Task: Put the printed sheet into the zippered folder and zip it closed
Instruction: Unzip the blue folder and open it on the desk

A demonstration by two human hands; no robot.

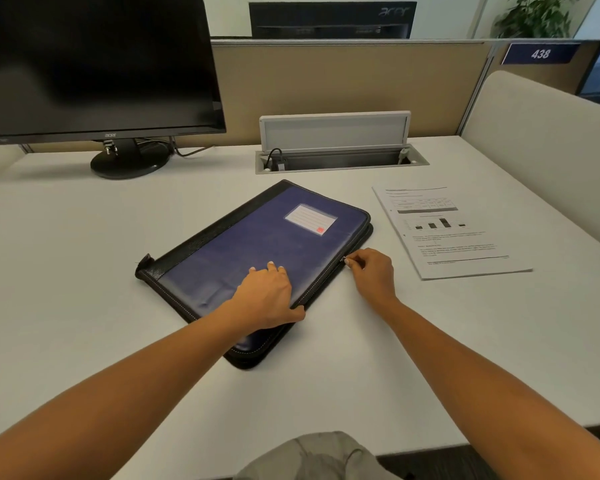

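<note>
Zippered folder (257, 244) lies flat and slanted on the white tabletop (84, 271). Your left hand (267, 296) presses flat on its blue cover, grip wide, holding nothing. Your right hand (373, 275), at the folder's right edge, pinches the zipper pull (343, 259). Right of the folder, the printed sheet (447, 230) lies apart.
</note>
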